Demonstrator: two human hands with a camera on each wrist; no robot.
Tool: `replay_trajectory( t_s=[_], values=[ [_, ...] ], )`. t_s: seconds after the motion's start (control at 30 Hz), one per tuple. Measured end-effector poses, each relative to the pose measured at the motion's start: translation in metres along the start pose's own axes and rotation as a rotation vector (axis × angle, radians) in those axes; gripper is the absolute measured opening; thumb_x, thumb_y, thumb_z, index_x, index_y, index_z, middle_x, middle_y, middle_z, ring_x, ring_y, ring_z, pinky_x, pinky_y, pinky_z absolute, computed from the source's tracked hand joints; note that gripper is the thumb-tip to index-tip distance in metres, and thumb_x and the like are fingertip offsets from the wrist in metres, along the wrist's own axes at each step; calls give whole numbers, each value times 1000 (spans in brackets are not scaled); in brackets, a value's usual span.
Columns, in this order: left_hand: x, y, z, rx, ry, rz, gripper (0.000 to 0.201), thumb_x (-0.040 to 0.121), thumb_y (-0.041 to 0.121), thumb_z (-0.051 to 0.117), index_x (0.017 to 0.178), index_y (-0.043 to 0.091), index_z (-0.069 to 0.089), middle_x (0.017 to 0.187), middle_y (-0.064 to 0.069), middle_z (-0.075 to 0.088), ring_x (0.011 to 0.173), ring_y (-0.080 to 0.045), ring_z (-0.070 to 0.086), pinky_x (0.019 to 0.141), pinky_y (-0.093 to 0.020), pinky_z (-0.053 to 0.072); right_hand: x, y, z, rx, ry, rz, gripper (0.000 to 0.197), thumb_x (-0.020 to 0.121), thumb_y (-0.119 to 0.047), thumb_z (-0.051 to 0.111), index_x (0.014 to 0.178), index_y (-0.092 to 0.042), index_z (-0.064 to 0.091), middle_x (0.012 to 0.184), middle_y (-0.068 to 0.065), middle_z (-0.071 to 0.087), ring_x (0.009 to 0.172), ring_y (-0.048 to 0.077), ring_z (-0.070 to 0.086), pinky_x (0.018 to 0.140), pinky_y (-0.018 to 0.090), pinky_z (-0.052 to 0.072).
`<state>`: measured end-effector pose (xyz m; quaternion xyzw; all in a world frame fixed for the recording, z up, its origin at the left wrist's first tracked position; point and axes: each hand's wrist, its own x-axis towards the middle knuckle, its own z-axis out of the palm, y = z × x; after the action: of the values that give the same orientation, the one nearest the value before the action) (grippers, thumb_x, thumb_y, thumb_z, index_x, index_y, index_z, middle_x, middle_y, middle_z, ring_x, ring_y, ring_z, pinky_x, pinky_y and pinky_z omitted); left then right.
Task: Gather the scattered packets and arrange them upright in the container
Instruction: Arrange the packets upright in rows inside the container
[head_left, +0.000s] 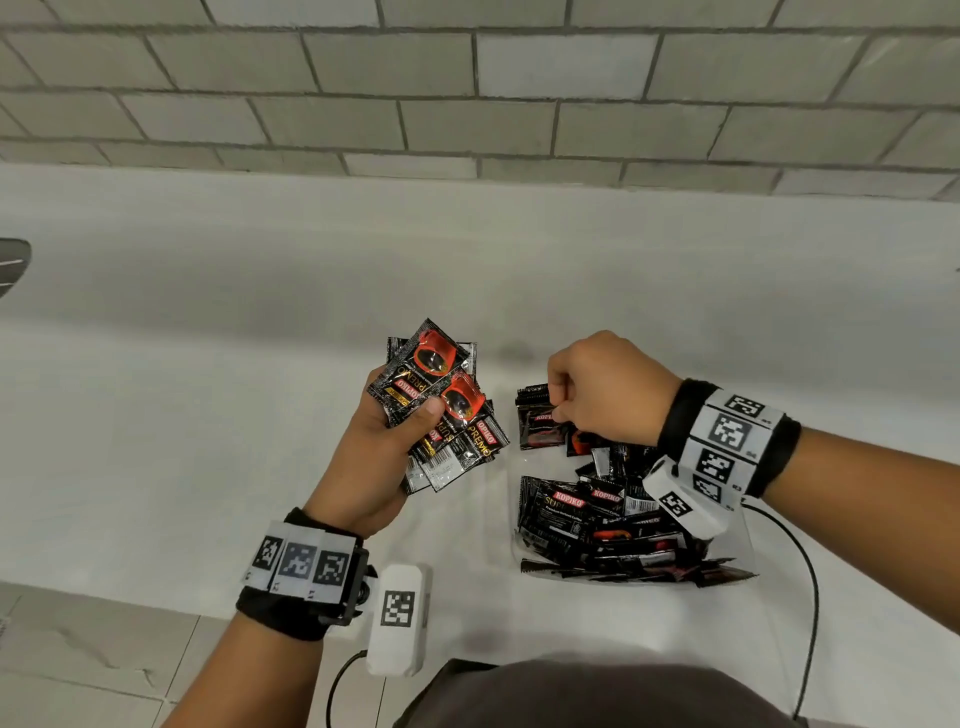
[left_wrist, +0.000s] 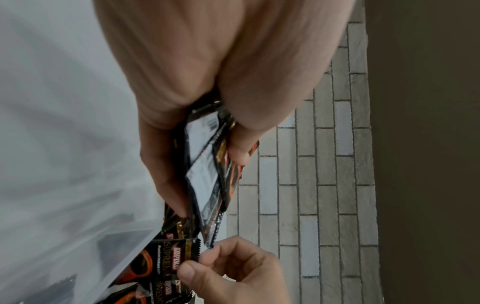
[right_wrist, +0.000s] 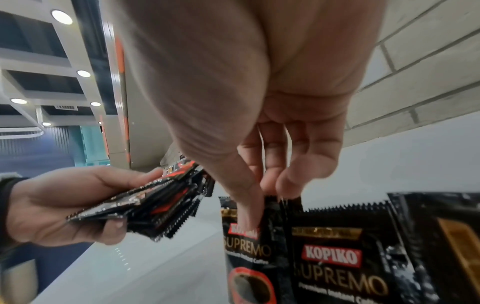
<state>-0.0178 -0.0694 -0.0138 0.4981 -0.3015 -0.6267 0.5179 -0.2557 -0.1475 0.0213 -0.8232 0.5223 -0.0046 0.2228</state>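
My left hand grips a fanned bundle of black-and-red Kopiko coffee packets, thumb pressed on top, held above the white counter. The left wrist view shows the same bundle edge-on between thumb and fingers. To the right, my right hand pinches the top edge of one packet standing in the far end of a clear plastic container. In the right wrist view the thumb and fingertips hold that packet upright beside another one. Several more packets lie jumbled in the container.
The white counter stretches left and back to a grey brick wall. A dark object sits at the far left edge. The counter's front edge runs near my body, with tiled floor below left.
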Motion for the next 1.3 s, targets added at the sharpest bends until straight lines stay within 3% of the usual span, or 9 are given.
replay_trajectory(
  t_s=[0.23,0.3,0.57,0.7,0.83,0.9,0.97,1.07,1.3],
  values=[
    [0,2,0,-7,-13,9,53,85,13,66,136,18,52,126,-6,71,115,-26,70,88,-43,61,5,2,8,-87,8,27,29,80,-36,82,75,-24,56,79,-5,61,70,15,56,62,30,45],
    [0,2,0,-3,-19,9,53,85,14,67,135,19,52,126,-6,72,116,-26,70,89,-43,61,6,3,6,-85,24,21,31,77,-40,84,75,-24,57,83,-6,59,71,14,54,61,30,41],
    [-3,6,5,-15,-41,1,54,86,13,66,137,19,51,128,-6,71,117,-27,69,87,-41,62,-2,7,-7,11,55,-13,18,79,-39,82,81,-25,70,85,-11,57,78,11,58,72,35,53],
    [-8,13,12,-5,-94,12,53,89,12,64,140,20,49,132,-6,69,122,-27,67,92,-42,60,-20,-9,-33,274,171,-38,23,84,-47,75,79,-25,71,75,-5,67,63,2,57,66,26,50],
    [-13,14,31,-72,-173,-3,55,95,9,63,146,16,44,138,-13,64,125,-31,64,95,-45,58,-40,-40,-43,619,126,-55,48,65,-65,78,87,-24,67,73,3,68,55,8,57,57,33,54],
    [-14,15,41,-118,-195,-49,57,93,12,62,147,17,44,137,-14,65,124,-33,65,91,-45,60,-40,-42,-37,620,132,-48,49,63,-52,89,95,-25,64,71,1,67,54,7,57,55,34,55],
    [-15,14,46,-136,-192,-68,58,91,15,61,147,18,44,135,-12,67,121,-32,67,87,-44,61,-34,-34,-33,617,156,-2,47,67,-35,92,104,-27,64,74,0,69,56,7,60,64,36,56],
    [-16,12,45,-144,-182,-84,58,91,13,61,146,20,45,133,-10,68,119,-31,68,85,-45,62,-31,-22,-31,674,113,35,51,78,-15,86,120,-28,62,85,-1,70,66,21,71,72,40,59],
    [-18,10,43,-156,-151,-85,59,88,7,63,144,17,48,131,-11,70,117,-32,69,84,-43,62,-37,-16,-29,810,44,64,33,82,0,78,105,-18,63,93,10,74,75,36,73,65,42,63]
  ],
)
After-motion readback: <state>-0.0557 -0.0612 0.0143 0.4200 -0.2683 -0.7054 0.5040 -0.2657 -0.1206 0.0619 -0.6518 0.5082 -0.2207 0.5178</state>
